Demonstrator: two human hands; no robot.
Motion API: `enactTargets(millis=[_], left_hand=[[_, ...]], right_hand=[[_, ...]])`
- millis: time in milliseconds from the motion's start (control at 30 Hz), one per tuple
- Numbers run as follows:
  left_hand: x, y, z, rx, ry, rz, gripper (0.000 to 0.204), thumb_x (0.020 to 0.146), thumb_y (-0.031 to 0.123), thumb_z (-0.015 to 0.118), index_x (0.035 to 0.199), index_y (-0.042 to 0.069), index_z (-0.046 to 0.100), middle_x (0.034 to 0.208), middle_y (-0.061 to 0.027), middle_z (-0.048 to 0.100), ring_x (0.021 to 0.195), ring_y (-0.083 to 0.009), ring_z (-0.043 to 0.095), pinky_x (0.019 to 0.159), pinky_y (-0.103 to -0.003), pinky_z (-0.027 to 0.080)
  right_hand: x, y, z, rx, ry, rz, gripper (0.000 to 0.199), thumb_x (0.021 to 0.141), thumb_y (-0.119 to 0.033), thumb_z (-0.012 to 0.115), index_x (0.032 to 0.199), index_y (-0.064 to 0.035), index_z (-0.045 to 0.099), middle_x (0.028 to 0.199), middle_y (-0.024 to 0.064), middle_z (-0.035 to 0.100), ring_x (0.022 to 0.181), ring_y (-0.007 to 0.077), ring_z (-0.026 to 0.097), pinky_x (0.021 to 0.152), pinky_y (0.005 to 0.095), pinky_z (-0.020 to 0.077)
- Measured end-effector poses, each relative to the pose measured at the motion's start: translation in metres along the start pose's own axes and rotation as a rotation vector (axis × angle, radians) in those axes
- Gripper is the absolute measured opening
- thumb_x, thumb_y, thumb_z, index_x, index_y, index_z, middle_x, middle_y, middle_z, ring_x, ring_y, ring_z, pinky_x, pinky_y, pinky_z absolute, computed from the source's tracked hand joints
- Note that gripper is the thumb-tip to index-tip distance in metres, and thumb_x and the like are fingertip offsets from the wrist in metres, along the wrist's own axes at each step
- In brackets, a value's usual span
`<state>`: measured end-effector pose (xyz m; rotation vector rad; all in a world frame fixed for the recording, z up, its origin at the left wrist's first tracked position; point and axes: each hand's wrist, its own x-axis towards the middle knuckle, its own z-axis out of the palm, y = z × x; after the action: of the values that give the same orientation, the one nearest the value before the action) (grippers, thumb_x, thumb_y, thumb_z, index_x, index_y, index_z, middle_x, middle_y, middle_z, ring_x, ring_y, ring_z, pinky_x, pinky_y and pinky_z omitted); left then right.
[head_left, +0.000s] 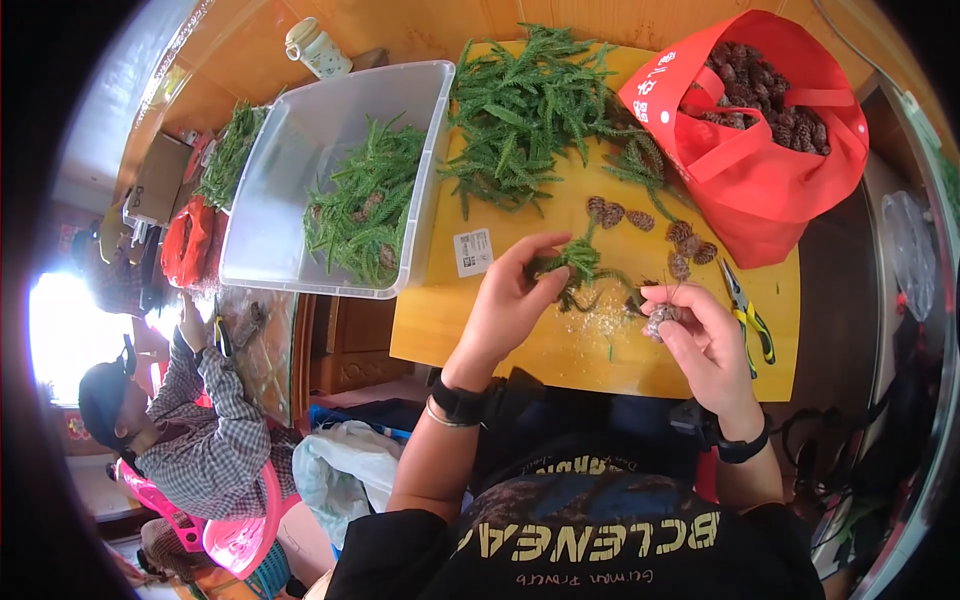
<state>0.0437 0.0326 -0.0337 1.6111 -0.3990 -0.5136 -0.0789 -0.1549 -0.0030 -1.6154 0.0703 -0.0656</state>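
Observation:
My left hand [518, 298] is closed on a green artificial pine sprig [578, 258], pinched between thumb and fingers over the yellow table. A thin stem reaches from the sprig toward my right hand [708, 345]. That hand pinches a small brown pine cone [663, 318] between thumb and fingertips. Beyond my hands lie loose pine cones [640, 220], and several more cones [684, 240] sit closer to my right hand. Pliers with yellow-and-black handles [752, 326] rest just right of it. Pale crumbs are scattered on the table between my hands.
A clear plastic bin [432, 170] at left holds finished-looking green sprigs with cones. Loose pine branches [535, 110] are heaped at the back. A red bag [760, 200] full of pine cones stands back right. A white label [473, 252] lies near the bin. Another person [210, 420] sits at far left.

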Motion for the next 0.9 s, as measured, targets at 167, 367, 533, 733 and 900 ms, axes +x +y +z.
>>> enactTargets(millis=[167,367,533,733,900], left_hand=[[-0.017,0.008,0.005,-0.481,-0.071,-0.086,0.028,0.087,0.002,0.052,0.114,-0.002,0.048,0.099,-0.0020,0.056,0.083,-0.0075,0.053,0.070,-0.022,0.045],[-0.024,0.006,0.010,-0.554,-0.177,-0.029,0.026,0.085,0.000,0.055,0.110,0.000,0.049,0.103,-0.0038,0.057,0.085,-0.0070,0.053,0.070,-0.021,0.045],[-0.027,0.011,0.014,-0.577,-0.217,0.017,0.024,0.082,-0.004,0.056,0.106,0.000,0.052,0.103,-0.0042,0.057,0.091,-0.0081,0.054,0.077,-0.023,0.045],[-0.028,0.011,0.014,-0.634,-0.239,-0.018,0.022,0.081,-0.003,0.055,0.103,0.001,0.051,0.097,-0.0028,0.057,0.090,-0.0091,0.053,0.079,-0.023,0.044],[-0.030,0.020,0.015,-0.768,-0.258,-0.126,0.024,0.079,0.000,0.052,0.103,0.003,0.049,0.090,-0.0026,0.056,0.077,-0.0095,0.053,0.064,-0.022,0.044]], right_hand=[[-0.003,-0.010,0.002,-0.083,-0.068,-0.186,0.023,0.081,0.001,0.050,0.103,0.0064,0.054,0.105,0.0151,0.051,0.089,0.0156,0.054,0.081,0.0274,0.0470],[0.002,-0.023,0.011,-0.302,0.036,-0.430,0.024,0.075,0.000,0.056,0.098,0.0014,0.058,0.120,0.0235,0.049,0.085,0.0192,0.058,0.077,0.0281,0.0478],[0.011,-0.017,0.013,-0.529,-0.044,-0.662,0.026,0.069,0.000,0.064,0.093,-0.0037,0.057,0.110,0.0165,0.058,0.073,0.0217,0.061,0.067,0.0295,0.0486],[0.008,-0.016,0.014,-0.655,-0.069,-0.701,0.025,0.067,-0.002,0.066,0.089,-0.0049,0.054,0.098,0.0088,0.063,0.071,0.0236,0.061,0.060,0.0306,0.0480],[0.007,-0.018,0.011,-0.723,-0.050,-0.679,0.022,0.067,-0.004,0.065,0.086,-0.0048,0.053,0.096,0.0088,0.063,0.070,0.0242,0.061,0.059,0.0310,0.0475]])
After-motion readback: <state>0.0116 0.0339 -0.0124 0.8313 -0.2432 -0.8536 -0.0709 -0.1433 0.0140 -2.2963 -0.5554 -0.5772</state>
